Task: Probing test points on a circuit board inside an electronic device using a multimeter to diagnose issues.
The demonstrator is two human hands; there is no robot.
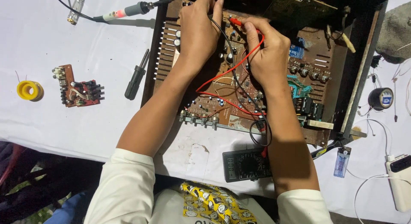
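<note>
Nearest the camera, at the bottom centre of the frame, a yellow patterned cloth [216, 202] lies in the person's lap between two white sleeves. Just above it sits a dark multimeter [246, 165] on the white table cover [43, 121], its red lead [233, 70] and black lead [239, 85] running up over the brown circuit board [222, 100] in the rusty open chassis [355, 91].

At the top centre, the left hand [198, 33] is curled tight — fingers pinching the black lead's probe, whose tip is hidden under them. Just beside it, the right hand [267, 50] grips the red probe [236, 22] between closed fingers, tip down on the board.

Left of the chassis lie a black screwdriver [136, 76], a small red circuit board [79, 91] and a yellow tape roll [30, 90]; a soldering iron [128, 10] rests at the upper left. At the right edge — a black tape roll [380, 98] with a blue-and-white round label, a blue lighter [341, 162] and a white power bank [400, 181].
</note>
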